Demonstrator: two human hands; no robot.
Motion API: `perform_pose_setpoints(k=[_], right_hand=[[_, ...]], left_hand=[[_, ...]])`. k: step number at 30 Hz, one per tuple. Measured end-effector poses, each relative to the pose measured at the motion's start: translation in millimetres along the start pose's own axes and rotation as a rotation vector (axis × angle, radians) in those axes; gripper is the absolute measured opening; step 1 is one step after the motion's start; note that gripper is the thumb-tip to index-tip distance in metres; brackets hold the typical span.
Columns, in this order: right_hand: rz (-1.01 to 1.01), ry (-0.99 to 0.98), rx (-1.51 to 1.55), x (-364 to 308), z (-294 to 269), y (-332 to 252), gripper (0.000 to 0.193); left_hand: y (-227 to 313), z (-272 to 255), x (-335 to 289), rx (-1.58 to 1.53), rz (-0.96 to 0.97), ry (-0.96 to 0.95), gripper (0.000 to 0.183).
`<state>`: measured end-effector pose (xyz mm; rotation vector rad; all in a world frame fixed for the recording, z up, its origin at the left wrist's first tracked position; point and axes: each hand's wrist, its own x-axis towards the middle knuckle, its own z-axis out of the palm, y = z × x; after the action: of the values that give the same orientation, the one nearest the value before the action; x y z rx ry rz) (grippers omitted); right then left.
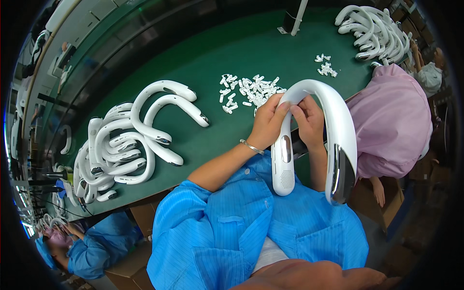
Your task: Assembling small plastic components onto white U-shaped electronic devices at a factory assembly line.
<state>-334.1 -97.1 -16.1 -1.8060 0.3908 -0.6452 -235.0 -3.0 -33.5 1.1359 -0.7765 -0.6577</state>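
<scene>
A white U-shaped neck fan (344, 123) hangs in front of my chest, its curve up and both ends pointing down. My left hand (268, 121) grips its inner arm near the bend, a metal bangle round the wrist. Across from it, inside the curve, my right hand (310, 119) holds the same arm, with the thumbs close together. One end shows a perforated grille and a shiny oval inset; the other carries a dark glossy panel. Beyond my hands, a scatter of small white plastic pieces (258, 89) lies on the green tabletop (203, 58).
Several more neck fans (128, 133) are heaped at the left, and another heap (374, 31) lies at the far right. Between that heap and me is a person in a pink cap (391, 121). A dark post (293, 19) stands at the back. Cardboard boxes (133, 268) sit below the table.
</scene>
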Motion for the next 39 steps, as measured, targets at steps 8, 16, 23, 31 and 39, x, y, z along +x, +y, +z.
perform_pose_setpoints(k=[8,16,23,31,39], right_hand=[[0.158,0.069,-0.084,1,0,8,0.023],[0.024,0.070,-0.111,-7,-1,10,0.022],[0.169,0.211,0.073,2,11,15,0.028],[0.533,-0.097,0.676,-9,-4,14,0.050],[0.260,0.054,0.477,88,-122,70,0.033]], left_hand=[[-1,4,-3,-0.423,-0.315,-0.019,0.033],[-5,1,-10,0.093,0.057,0.000,0.029],[-13,4,2,-0.060,-0.175,0.060,0.024],[-47,-3,36,-0.728,-0.430,0.071,0.039],[-17,22,129,0.574,0.164,0.149,0.043]])
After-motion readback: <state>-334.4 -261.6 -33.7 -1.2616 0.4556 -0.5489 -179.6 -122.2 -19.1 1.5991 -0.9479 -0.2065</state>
